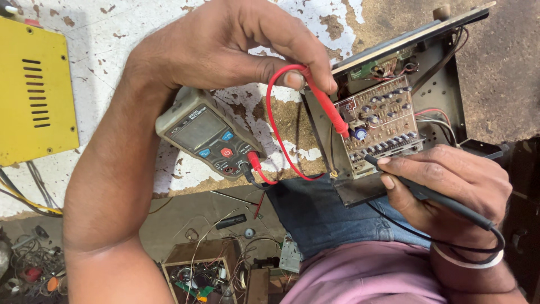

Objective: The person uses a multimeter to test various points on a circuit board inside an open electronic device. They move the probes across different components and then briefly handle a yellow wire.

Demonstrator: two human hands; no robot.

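Observation:
My left hand (pixel 236 42) pinches a red test probe (pixel 326 107) whose tip touches the brown circuit board (pixel 388 121) near a blue capacitor (pixel 360 133). My right hand (pixel 450 188) grips a black test probe (pixel 416 188), its tip at the board's lower edge. The board sits in an open black metal chassis (pixel 444 90) resting against my knee. A grey digital multimeter (pixel 211 141) lies on the bench under my left forearm, with red and black leads plugged into it.
A yellow metal box (pixel 34 90) with vent slots stands at the left on the worn white bench (pixel 112 34). Below on the floor lie loose wires, parts and a wooden box (pixel 199 270) of components. My jeans-clad knee (pixel 320 219) is under the chassis.

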